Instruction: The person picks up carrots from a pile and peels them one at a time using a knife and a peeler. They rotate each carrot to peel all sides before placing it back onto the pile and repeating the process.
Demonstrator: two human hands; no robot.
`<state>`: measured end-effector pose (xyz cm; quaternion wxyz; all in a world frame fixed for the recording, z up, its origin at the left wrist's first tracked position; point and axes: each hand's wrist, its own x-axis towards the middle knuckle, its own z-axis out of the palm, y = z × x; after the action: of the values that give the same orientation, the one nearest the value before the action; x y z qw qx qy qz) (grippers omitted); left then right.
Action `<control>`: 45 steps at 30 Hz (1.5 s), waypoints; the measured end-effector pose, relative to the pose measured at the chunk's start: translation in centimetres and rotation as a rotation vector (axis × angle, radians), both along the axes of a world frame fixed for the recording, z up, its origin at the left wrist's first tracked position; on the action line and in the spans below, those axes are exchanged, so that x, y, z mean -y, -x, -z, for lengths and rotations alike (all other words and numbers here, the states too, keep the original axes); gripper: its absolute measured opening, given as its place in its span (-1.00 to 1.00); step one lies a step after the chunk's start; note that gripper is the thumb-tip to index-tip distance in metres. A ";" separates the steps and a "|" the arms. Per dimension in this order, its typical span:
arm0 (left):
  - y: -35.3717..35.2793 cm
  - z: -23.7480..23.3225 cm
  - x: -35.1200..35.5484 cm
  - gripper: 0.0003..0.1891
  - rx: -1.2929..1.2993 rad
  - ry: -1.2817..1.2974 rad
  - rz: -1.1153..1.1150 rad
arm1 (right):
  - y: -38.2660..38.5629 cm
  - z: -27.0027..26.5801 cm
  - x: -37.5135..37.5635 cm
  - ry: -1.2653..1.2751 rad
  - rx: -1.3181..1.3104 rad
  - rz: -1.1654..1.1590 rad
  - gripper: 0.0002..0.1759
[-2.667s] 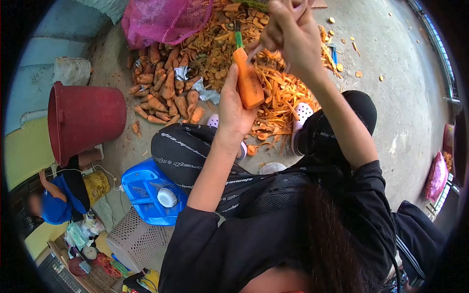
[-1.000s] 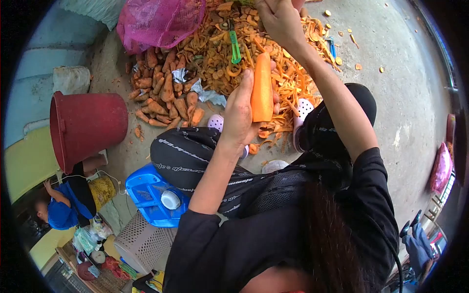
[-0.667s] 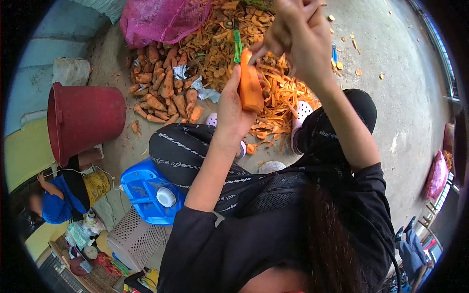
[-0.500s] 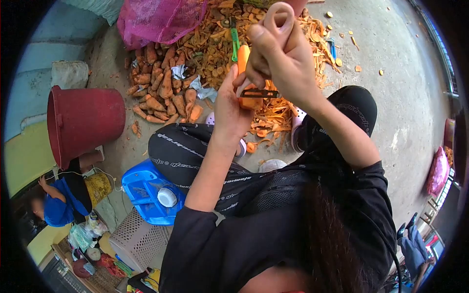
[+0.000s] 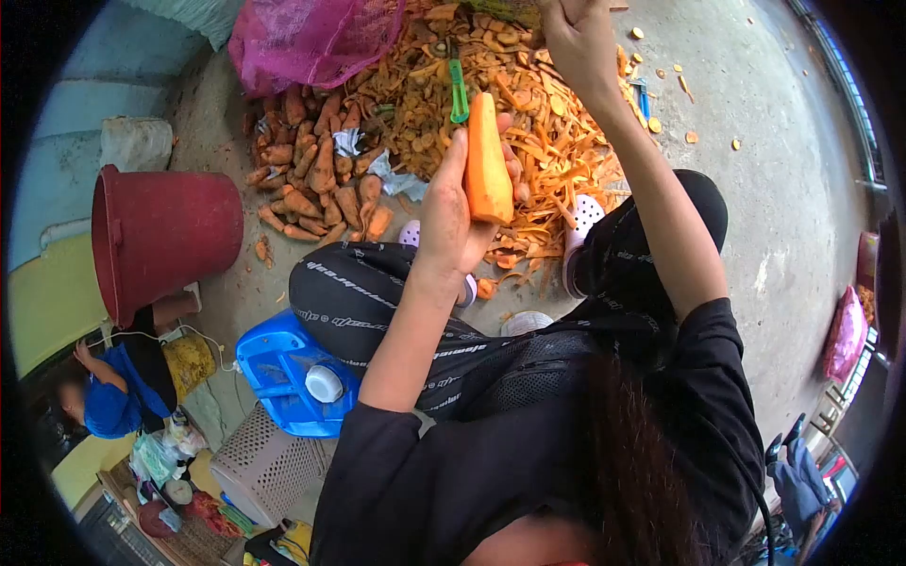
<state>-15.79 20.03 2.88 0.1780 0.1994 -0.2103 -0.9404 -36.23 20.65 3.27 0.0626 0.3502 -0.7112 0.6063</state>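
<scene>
My left hand (image 5: 451, 212) is closed around a peeled orange carrot (image 5: 488, 165), its thick end toward me and the narrower end pointing away. My right hand (image 5: 580, 42) is at the top edge of the view, apart from the carrot. Its fingers are mostly cut off, and the peeler seen in it half a second ago is outside the picture. Below the carrot lies a heap of orange peelings (image 5: 552, 170). A green-handled tool (image 5: 458, 90) rests on the scraps just beyond the carrot's tip.
Unpeeled carrots (image 5: 311, 179) are piled at the left beside a pink mesh bag (image 5: 311, 42). A red bucket (image 5: 175, 236) lies tipped leftward in view. A blue jug (image 5: 288, 373) is by my left knee. Another person (image 5: 118, 391) is at the far left.
My right hand has moved up and away from the carrot, taking the pale-handled peeler out of view. My left hand still holds the carrot, now uncovered.
</scene>
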 end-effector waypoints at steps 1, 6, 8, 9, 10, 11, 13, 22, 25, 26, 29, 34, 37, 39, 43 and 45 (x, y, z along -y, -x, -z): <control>0.0 0.0 0.0 -0.52 0.035 0.033 -0.034 | -0.5 -0.5 -0.4 -0.113 -0.032 0.034 -0.76; 0.0 0.1 -0.1 -0.62 0.243 0.369 -0.117 | -2.0 1.5 -1.9 -0.216 0.030 -0.455 -0.78; 0.0 0.2 0.1 -0.66 0.278 0.380 -0.161 | -4.6 -0.8 -3.8 -0.326 0.308 -0.598 -0.61; 0.0 0.3 0.1 -0.68 0.282 0.361 -0.191 | -5.1 -1.0 -4.4 -0.383 0.287 -0.646 -0.58; 0.1 0.4 0.1 -0.70 0.286 0.341 -0.220 | -5.5 -1.4 -5.0 -0.459 0.344 -0.725 -0.54; 0.1 0.5 0.2 -0.71 0.254 0.338 -0.217 | -5.7 -1.5 -5.5 -0.536 0.404 -0.801 -0.48; 0.2 0.8 0.5 -0.74 0.190 0.333 -0.212 | -6.1 -0.1 -5.8 -0.508 0.233 -0.917 -0.07; 0.7 1.6 1.3 -0.77 0.314 0.618 -0.316 | -5.3 -1.9 -5.9 -0.754 0.084 -0.951 -0.26; 0.3 0.9 1.3 -0.74 0.451 0.805 -0.246 | -4.1 -3.0 -6.1 -0.503 0.408 -0.688 -0.66; 0.5 0.5 0.8 -0.75 0.464 0.807 -0.181 | -3.7 -2.8 -5.4 -0.160 0.490 -0.687 -0.71; 0.9 0.5 -0.1 -0.81 0.540 0.893 -0.017 | -4.1 -3.8 -4.1 0.289 0.687 -0.610 -0.78; 0.9 0.5 -0.5 -0.81 0.671 0.880 0.247 | -7.4 -4.5 -2.9 0.352 0.658 -0.648 -0.74; 0.6 1.6 -0.5 -0.78 0.604 1.074 0.225 | -7.4 -2.4 -2.3 0.258 0.531 -0.642 -0.71; 0.3 2.1 -1.2 -0.76 0.579 1.062 0.197 | -6.0 -2.1 -1.7 0.291 0.518 -0.641 -0.74; 0.5 0.8 -1.5 -0.71 0.602 0.880 0.180 | -1.0 0.0 -0.3 0.228 0.173 -0.126 -0.72; 0.4 2.5 -1.1 -0.72 0.673 1.030 0.096 | -0.5 -0.5 -0.7 0.329 0.249 -0.250 -0.73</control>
<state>-16.14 21.16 0.35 0.1328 0.3641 -0.6907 -0.6105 -35.75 21.35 3.72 -0.0451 0.3430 -0.5563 0.7555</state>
